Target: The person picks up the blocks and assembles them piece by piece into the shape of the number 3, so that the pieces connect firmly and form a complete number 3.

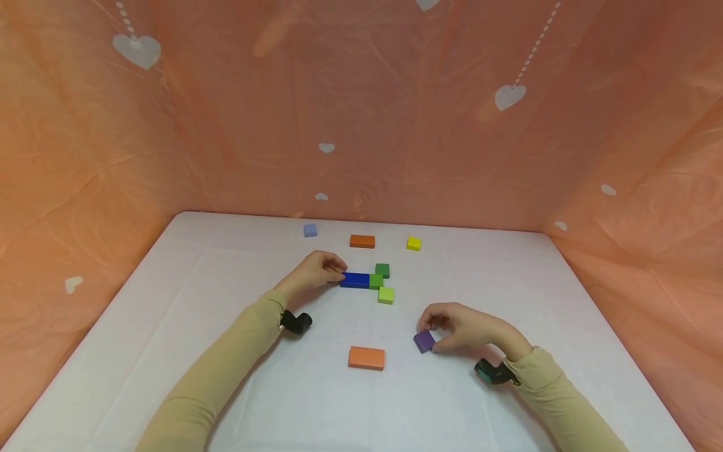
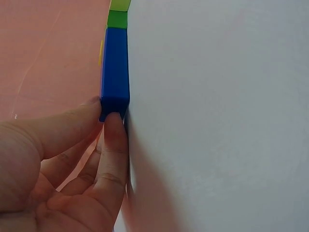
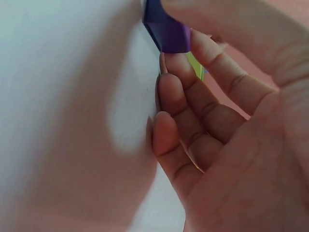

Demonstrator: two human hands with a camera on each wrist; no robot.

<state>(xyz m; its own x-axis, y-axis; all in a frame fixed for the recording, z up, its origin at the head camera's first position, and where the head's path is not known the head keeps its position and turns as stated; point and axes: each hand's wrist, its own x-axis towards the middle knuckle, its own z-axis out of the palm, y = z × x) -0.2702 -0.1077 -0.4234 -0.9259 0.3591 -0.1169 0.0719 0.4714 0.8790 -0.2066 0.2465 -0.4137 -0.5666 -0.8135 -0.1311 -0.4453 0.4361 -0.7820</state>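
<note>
With thumb and fingers, my left hand (image 1: 317,270) holds the left end of a long blue block (image 1: 355,280). The left wrist view shows its thumb and a fingertip against the end of that blue block (image 2: 116,67). A green block (image 1: 376,282) meets the blue one's right end. A darker green block (image 1: 382,270) sits just behind it and a lime block (image 1: 386,295) just in front. To the right and nearer, my right hand (image 1: 465,326) pinches a small purple block (image 1: 424,341), turned at an angle, close over the table.
Behind these blocks lie a pale blue block (image 1: 310,230), a dark orange oblong block (image 1: 362,242) and a yellow block (image 1: 414,243). A lighter orange oblong block (image 1: 366,358) lies in front, between the forearms. Orange cloth (image 1: 361,113) walls the white table (image 1: 271,402) at the back and sides.
</note>
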